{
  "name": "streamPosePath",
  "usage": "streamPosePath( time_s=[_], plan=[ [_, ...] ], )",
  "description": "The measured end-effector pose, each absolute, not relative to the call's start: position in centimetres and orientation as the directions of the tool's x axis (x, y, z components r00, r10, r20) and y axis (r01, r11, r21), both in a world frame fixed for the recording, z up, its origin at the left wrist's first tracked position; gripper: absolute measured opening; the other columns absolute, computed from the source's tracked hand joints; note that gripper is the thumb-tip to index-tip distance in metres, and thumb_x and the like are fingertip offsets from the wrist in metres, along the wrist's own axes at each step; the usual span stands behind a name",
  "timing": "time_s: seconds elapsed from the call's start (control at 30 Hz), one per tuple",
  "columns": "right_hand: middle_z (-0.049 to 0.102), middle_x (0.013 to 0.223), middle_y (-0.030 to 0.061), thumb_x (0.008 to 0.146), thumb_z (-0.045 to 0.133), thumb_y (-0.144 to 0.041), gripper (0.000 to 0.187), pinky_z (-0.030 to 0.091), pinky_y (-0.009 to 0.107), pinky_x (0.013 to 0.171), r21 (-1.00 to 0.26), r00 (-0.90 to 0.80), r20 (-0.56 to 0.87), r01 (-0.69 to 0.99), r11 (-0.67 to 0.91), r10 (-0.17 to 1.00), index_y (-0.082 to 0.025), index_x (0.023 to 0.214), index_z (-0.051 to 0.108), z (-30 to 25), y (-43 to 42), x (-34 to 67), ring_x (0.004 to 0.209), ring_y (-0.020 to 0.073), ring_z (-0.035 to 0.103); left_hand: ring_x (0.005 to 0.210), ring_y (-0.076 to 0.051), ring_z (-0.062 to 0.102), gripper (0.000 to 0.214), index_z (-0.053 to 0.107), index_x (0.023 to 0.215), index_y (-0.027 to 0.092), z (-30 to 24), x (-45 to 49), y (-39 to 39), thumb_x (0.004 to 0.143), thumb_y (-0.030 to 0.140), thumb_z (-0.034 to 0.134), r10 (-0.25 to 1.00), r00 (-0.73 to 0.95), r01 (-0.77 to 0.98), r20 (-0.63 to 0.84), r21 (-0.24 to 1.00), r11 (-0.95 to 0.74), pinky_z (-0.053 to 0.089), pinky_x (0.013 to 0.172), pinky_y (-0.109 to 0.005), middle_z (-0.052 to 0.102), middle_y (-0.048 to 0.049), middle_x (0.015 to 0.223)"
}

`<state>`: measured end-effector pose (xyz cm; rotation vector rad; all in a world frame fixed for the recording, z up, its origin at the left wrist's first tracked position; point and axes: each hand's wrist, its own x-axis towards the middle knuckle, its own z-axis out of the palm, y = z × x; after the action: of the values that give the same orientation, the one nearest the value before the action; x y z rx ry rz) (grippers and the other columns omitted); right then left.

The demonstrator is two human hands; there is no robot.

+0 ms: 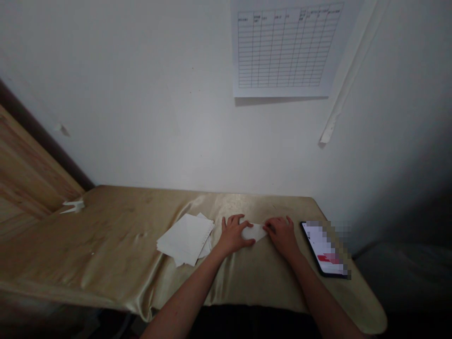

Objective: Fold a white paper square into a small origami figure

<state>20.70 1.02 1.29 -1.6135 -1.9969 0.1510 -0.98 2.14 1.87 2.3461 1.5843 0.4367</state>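
So, the left hand (235, 234) is spread pretty wide, thumb and fingers set apart around the left end of a small folded paper (257, 231), which looks pinned against the desk (268, 282) rather than picked up. The right hand (283, 233) is bunched up much tighter, and the paper's right corner seems to be pinched between thumb and fingertips. How hard it's being squeezed can't be told from this angle.

Handling-wise, the paper's probably next to nothing in weight, thin and bendy, a bit stiffer wherever it's doubled over. It could be creased or torn pretty easily, and some sliding should be expected on that shiny gold cloth (116, 230). Best held by its edges and corners, with the rest pressed flat from above.

As for containers, none can be made out. A loose stack of white sheets (189, 238), a bit crooked at the edges, is laid just beside the left hand, out on the cloth. A phone (318, 247) with its screen lit is placed near the right forearm, and a printed grid sheet (284, 52) can be seen up on the wall (141, 103).
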Motion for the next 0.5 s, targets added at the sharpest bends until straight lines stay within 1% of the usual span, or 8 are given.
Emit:
streamPosePath(
  time_s=[0.17, 0.27, 0.37, 0.5],
  plan=[
    [0.072, 0.098, 0.0021, 0.095, 0.048, -0.029, 0.019, 0.011, 0.055, 0.113, -0.368, -0.109, 0.361, 0.896, 0.249, 0.926, -0.026, 0.091, 0.066, 1.6, 1.0, 20.0, 0.100, 0.0215, 0.059, 0.140, -0.035, 0.033, 0.061, 0.063, 0.119, 0.038, 1.9, -0.7, 2.2, 0.063, 0.054, 0.082, 0.935, 0.341, 0.853, 0.093, 0.387, -0.349, 0.006, 0.114, -0.070, 0.043, -0.0041, 0.148],
    [0.072, 0.097, 0.0025, 0.095, 0.047, -0.028, 0.019, 0.008, 0.058, 0.113, -0.330, -0.109, 0.364, 0.914, 0.238, 0.925, -0.026, 0.090, 0.065, 1.8, 0.9, 19.5, 0.102, 0.0226, 0.058, 0.140, -0.035, 0.032, 0.062, 0.063, 0.120, 0.039, 1.8, -0.7, 2.2, 0.062, 0.053, 0.082, 0.938, 0.335, 0.855, 0.082, 0.392, -0.340, 0.005, 0.114, -0.070, 0.042, -0.0037, 0.149],
    [0.071, 0.096, 0.0019, 0.094, 0.049, -0.027, 0.017, 0.006, 0.060, 0.113, -0.302, -0.111, 0.368, 0.925, 0.231, 0.923, -0.026, 0.089, 0.065, 1.8, 0.9, 19.2, 0.105, 0.0234, 0.057, 0.140, -0.035, 0.032, 0.064, 0.062, 0.121, 0.039, 1.8, -0.7, 2.2, 0.062, 0.053, 0.083, 0.941, 0.332, 0.855, 0.072, 0.399, -0.332, 0.005, 0.115, -0.069, 0.041, -0.0039, 0.150],
    [0.071, 0.096, 0.0010, 0.093, 0.051, -0.026, 0.015, 0.005, 0.062, 0.113, -0.292, -0.098, 0.370, 0.932, 0.215, 0.924, -0.026, 0.088, 0.065, 1.7, 0.9, 19.1, 0.105, 0.0229, 0.056, 0.141, -0.034, 0.031, 0.060, 0.063, 0.120, 0.039, 1.7, -0.9, 2.2, 0.064, 0.054, 0.081, 0.934, 0.347, 0.844, 0.089, 0.405, -0.352, 0.004, 0.115, -0.069, 0.042, -0.0041, 0.150]
  ],
)
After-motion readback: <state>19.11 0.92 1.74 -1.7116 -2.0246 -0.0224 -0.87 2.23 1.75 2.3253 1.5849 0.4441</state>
